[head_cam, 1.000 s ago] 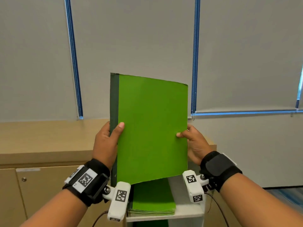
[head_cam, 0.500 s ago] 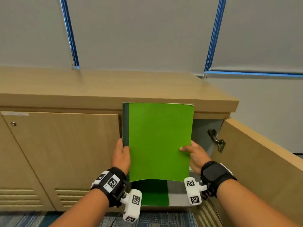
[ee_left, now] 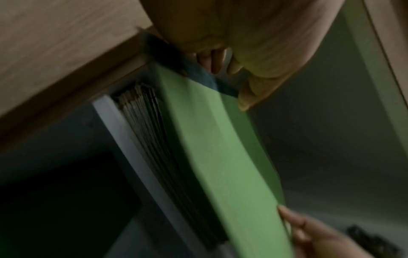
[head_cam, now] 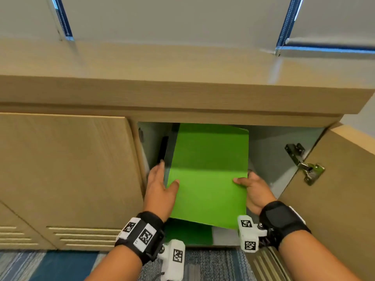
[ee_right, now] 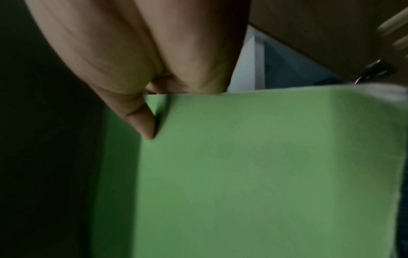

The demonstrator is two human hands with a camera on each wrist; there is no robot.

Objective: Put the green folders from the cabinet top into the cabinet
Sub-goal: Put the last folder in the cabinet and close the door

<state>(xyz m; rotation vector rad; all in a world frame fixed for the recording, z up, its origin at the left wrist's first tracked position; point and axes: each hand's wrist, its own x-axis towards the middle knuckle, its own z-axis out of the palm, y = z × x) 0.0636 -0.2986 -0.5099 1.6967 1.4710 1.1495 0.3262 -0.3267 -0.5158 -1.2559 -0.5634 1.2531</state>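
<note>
Left hand (head_cam: 160, 191) and right hand (head_cam: 256, 189) grip opposite edges of a green folder (head_cam: 207, 175), tilted into the open cabinet (head_cam: 182, 94). A folder stack (ee_left: 152, 139) lies on the shelf (ee_left: 132, 148) beneath.

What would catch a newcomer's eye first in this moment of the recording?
The bright green folder, held at its side edges by the left hand and the right hand, stands out, its top end already inside the open cabinet. Behind it on the shelf, the left wrist view shows a stack of folders. At right, the cabinet door hangs open, its metal hinge exposed.
</note>
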